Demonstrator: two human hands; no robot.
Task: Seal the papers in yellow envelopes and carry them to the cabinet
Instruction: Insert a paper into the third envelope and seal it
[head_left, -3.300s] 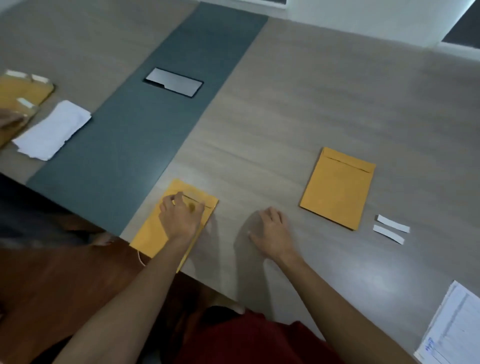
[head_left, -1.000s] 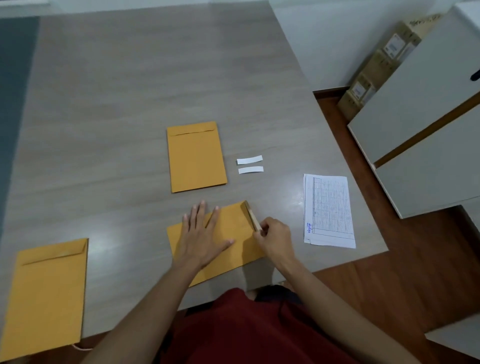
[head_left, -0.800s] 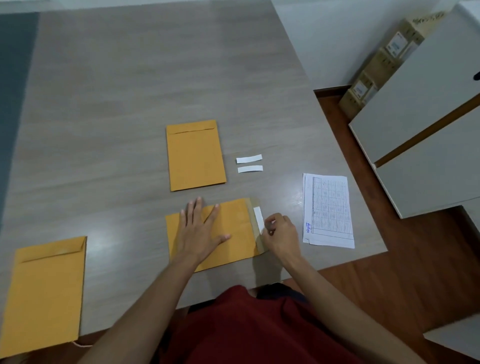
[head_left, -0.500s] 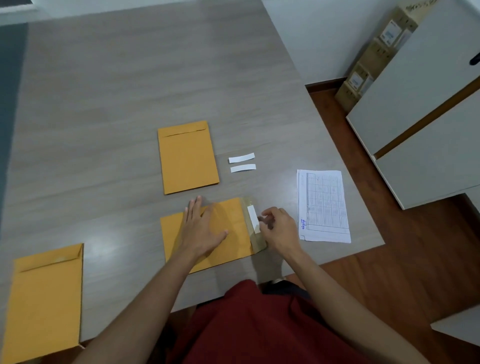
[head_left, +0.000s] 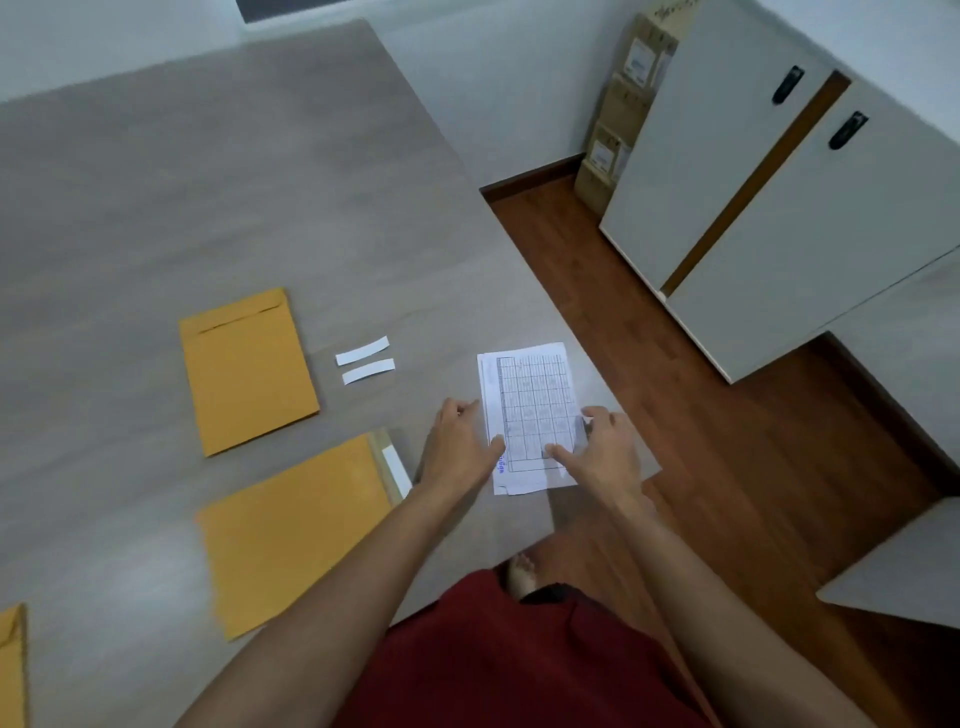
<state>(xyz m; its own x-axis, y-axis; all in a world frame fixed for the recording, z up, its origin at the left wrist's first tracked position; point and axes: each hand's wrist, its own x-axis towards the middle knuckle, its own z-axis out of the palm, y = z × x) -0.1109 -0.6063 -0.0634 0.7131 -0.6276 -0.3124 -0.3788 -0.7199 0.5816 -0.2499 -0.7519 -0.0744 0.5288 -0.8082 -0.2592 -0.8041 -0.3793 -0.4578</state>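
Left hand: the left hand (head_left: 457, 447) lies at the left edge of the sheaf of printed papers (head_left: 530, 415), fingers loosely spread and only lightly bent, the thumb laid across the lower left part of the top sheet; it touches the papers without closing round them.
Right hand: the right hand (head_left: 602, 452) meets the same sheaf from the right, thumb stretched flat over the lower part of the page, fingers curved over the right edge; whether they hook under the sheets cannot be told.
Papers: a thin stack printed with a ruled grid and a small blue mark near its bottom edge, lying flat near the right corner of the grey wood-grain surface (head_left: 208, 182), between the two hands.
Open envelope: a yellow envelope (head_left: 296, 535) lies just left of the left wrist, its flap (head_left: 392, 465) folded back and showing a white strip.
Second envelope: another yellow envelope (head_left: 247, 371) lies farther back, flap down.
Third envelope: only a yellow edge (head_left: 11, 670) shows at the lower left of the view.
Strips: two white paper strips (head_left: 363, 358) lie side by side between the second envelope and the papers.
Cabinet: a white cabinet (head_left: 779, 218) with dark handles stands on the wooden floor to the right, well apart from the surface, with cardboard boxes (head_left: 623, 119) stacked beside it against the wall.
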